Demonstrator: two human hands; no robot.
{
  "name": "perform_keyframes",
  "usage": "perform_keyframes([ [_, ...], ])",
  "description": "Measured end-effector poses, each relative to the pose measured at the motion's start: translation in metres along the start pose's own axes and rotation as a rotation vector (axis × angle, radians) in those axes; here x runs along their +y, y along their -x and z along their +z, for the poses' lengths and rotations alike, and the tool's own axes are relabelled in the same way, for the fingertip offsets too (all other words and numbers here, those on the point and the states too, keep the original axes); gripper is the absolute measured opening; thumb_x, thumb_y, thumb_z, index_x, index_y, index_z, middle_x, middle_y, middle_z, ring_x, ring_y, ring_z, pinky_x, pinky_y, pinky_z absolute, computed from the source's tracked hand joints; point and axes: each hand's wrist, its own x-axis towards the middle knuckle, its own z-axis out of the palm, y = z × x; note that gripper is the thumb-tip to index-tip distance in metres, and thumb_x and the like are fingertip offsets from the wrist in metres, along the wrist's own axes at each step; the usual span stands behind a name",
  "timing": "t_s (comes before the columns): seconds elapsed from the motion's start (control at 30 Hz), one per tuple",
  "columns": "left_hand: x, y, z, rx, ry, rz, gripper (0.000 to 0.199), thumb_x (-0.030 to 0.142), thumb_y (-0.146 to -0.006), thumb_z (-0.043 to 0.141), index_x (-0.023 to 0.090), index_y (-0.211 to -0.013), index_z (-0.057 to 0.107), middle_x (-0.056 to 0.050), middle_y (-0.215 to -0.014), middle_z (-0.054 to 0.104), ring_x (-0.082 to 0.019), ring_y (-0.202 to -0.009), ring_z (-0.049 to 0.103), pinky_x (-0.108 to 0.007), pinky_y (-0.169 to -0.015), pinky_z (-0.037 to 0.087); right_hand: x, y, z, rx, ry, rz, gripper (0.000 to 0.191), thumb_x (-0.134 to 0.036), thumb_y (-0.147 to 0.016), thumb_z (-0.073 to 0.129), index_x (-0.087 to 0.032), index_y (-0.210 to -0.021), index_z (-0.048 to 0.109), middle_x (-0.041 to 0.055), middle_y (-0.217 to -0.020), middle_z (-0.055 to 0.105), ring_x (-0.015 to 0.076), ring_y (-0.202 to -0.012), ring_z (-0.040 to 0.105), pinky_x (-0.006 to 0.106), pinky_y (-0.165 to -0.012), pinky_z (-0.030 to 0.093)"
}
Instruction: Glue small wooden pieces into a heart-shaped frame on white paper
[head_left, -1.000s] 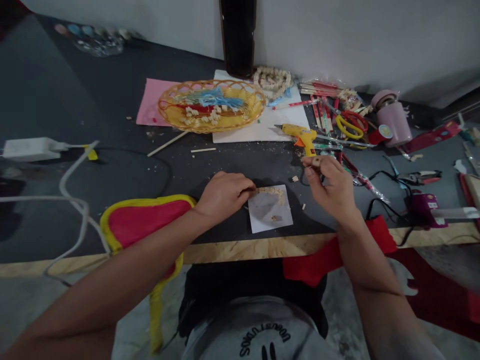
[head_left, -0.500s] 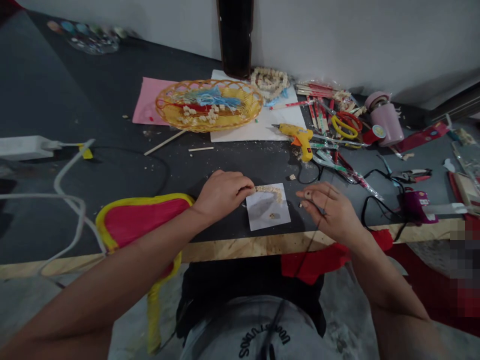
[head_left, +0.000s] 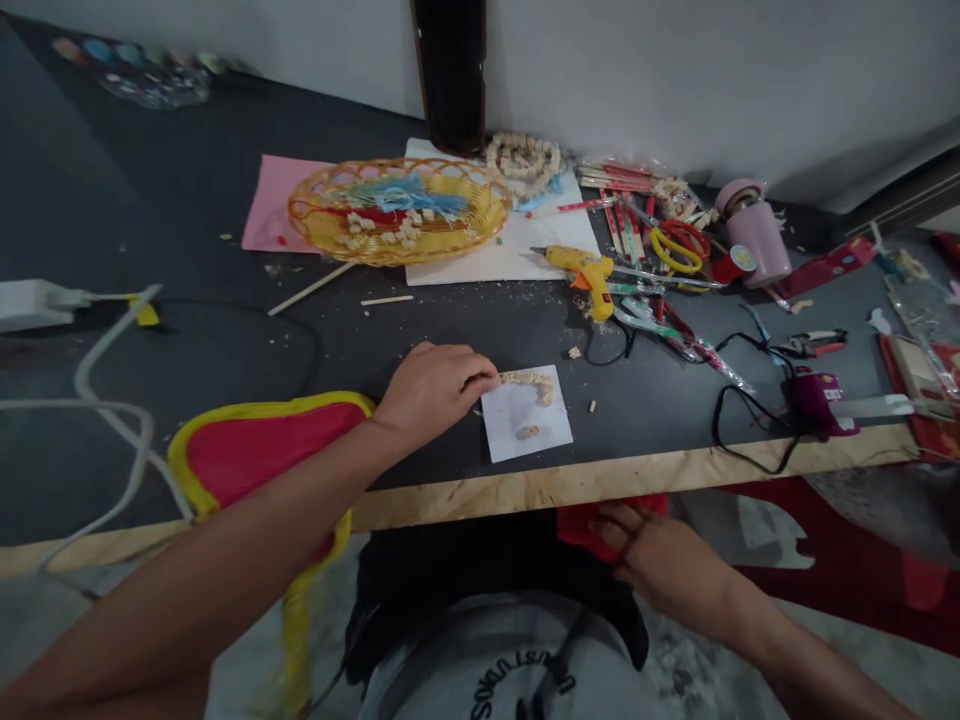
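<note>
Yellow basket [head_left: 491, 208] of blue strands [head_left: 420, 195] beyond strip [head_left: 541, 382] in left fingers [head_left: 482, 367]

Room right of paper [head_left: 504, 420], glue gun [head_left: 589, 268] beyond

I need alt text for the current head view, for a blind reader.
A person's left hand pinches one end of a strip of small pale pieces on a white paper square, while the right hand touches red cloth below the wooden table edge. Farther back are an oval wicker basket and a yellow glue gun.
</note>
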Motion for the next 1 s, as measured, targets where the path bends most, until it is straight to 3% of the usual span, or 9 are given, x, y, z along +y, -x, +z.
perform_keyframes([
  [0.13, 0.000, -0.001, -0.001, -0.014, -0.012, -0.019, 0.023, 0.031, -0.093, 0.051, 0.025, -0.095, 0.074, -0.002, -0.100, 0.075, -0.023, -0.097, 0.068, -0.037, -0.081, 0.039, 0.008, -0.011, 0.039, 0.142, 0.101, 0.040, 0.037, -0.004, -0.084, 0.058, -0.019, -0.117, 0.066, 0.0115, -0.125, 0.067, 0.0285, -0.114, 0.064, 0.037, -0.086, 0.059],
  [0.27, -0.001, -0.001, 0.001, -0.006, -0.014, -0.007, 0.025, 0.033, -0.094, 0.050, 0.025, -0.096, 0.074, -0.002, -0.101, 0.075, -0.023, -0.098, 0.068, -0.037, -0.083, 0.040, 0.016, -0.013, 0.046, 0.284, 0.083, -0.002, 0.030, 0.000, -0.084, 0.054, -0.017, -0.103, 0.068, 0.0104, -0.111, 0.071, 0.0231, -0.100, 0.067, 0.031, -0.081, 0.058],
  [0.43, -0.003, -0.001, 0.003, 0.009, -0.015, 0.009, 0.024, 0.033, -0.093, 0.050, 0.026, -0.095, 0.073, -0.002, -0.100, 0.076, -0.022, -0.097, 0.068, -0.036, -0.082, 0.040, 0.017, 0.015, -0.002, 0.351, -0.088, -0.099, 0.026, -0.002, -0.088, 0.043, -0.018, -0.088, 0.063, 0.0061, -0.089, 0.067, 0.0168, -0.078, 0.065, 0.027, -0.069, 0.055],
  [0.57, -0.002, -0.001, 0.001, 0.006, -0.002, 0.019, 0.022, 0.032, -0.092, 0.052, 0.025, -0.094, 0.073, -0.002, -0.098, 0.075, -0.022, -0.095, 0.068, -0.035, -0.080, 0.040, 0.027, 0.036, -0.043, 0.488, -0.103, -0.061, 0.022, -0.007, -0.089, 0.043, -0.020, -0.089, 0.060, 0.0077, -0.094, 0.067, 0.0181, -0.082, 0.067, 0.030, -0.070, 0.056],
  [0.73, -0.002, -0.001, 0.001, 0.029, -0.005, 0.023, 0.020, 0.031, -0.092, 0.054, 0.026, -0.093, 0.073, -0.001, -0.096, 0.075, -0.022, -0.093, 0.068, -0.035, -0.079, 0.040, 0.043, 0.027, -0.058, 0.609, -0.061, -0.116, 0.017, -0.010, -0.091, 0.047, -0.021, -0.090, 0.060, 0.0073, -0.093, 0.068, 0.0189, -0.083, 0.067, 0.032, -0.072, 0.057],
  [0.83, -0.002, -0.001, 0.001, 0.020, -0.010, 0.020, 0.019, 0.031, -0.092, 0.054, 0.026, -0.093, 0.073, -0.001, -0.096, 0.075, -0.022, -0.094, 0.068, -0.035, -0.080, 0.040, 0.045, 0.021, -0.066, 0.527, -0.098, -0.141, 0.008, -0.019, -0.094, 0.054, -0.022, -0.098, 0.061, 0.0072, -0.097, 0.070, 0.0196, -0.087, 0.068, 0.033, -0.075, 0.058],
  [0.9, -0.002, -0.001, 0.001, 0.016, -0.009, 0.023, 0.020, 0.032, -0.093, 0.053, 0.026, -0.093, 0.073, -0.001, -0.097, 0.075, -0.022, -0.094, 0.068, -0.035, -0.080, 0.039, 0.047, 0.018, -0.074, 0.491, -0.185, -0.106, 0.014, -0.026, -0.094, 0.059, -0.023, -0.107, 0.061, 0.0068, -0.104, 0.070, 0.0171, -0.083, 0.068, 0.030, -0.072, 0.058],
  [1.0, -0.002, -0.001, 0.001, 0.014, -0.001, 0.028, 0.021, 0.033, -0.093, 0.053, 0.025, -0.092, 0.072, -0.001, -0.097, 0.075, -0.022, -0.094, 0.067, -0.035, -0.079, 0.039, 0.058, 0.005, -0.089, 0.643, -0.305, 0.007, 0.023, -0.031, -0.093, 0.060, -0.023, -0.114, 0.061, 0.0054, -0.104, 0.070, 0.0133, -0.073, 0.067, 0.026, -0.066, 0.058],
])
